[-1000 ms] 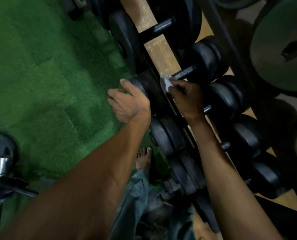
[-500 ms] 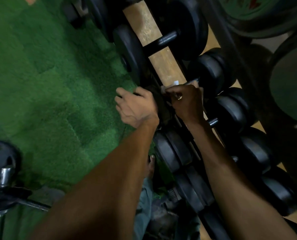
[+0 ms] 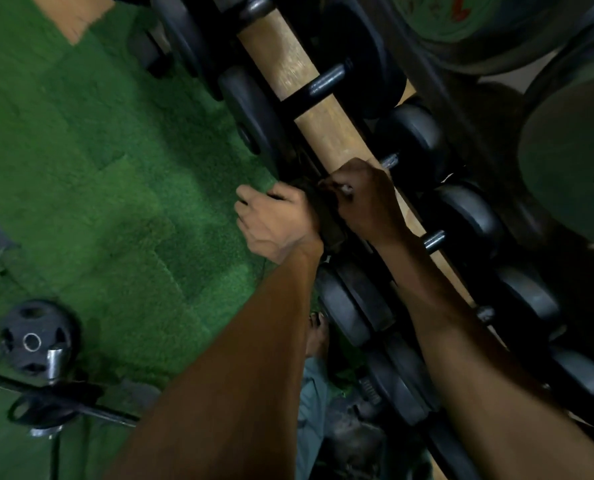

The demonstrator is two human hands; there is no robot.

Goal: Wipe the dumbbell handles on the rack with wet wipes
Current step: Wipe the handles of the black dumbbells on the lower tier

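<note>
Green turf (image 3: 108,202), right hand (image 3: 364,199) gripping dumbbell handle (image 3: 389,161)
</note>
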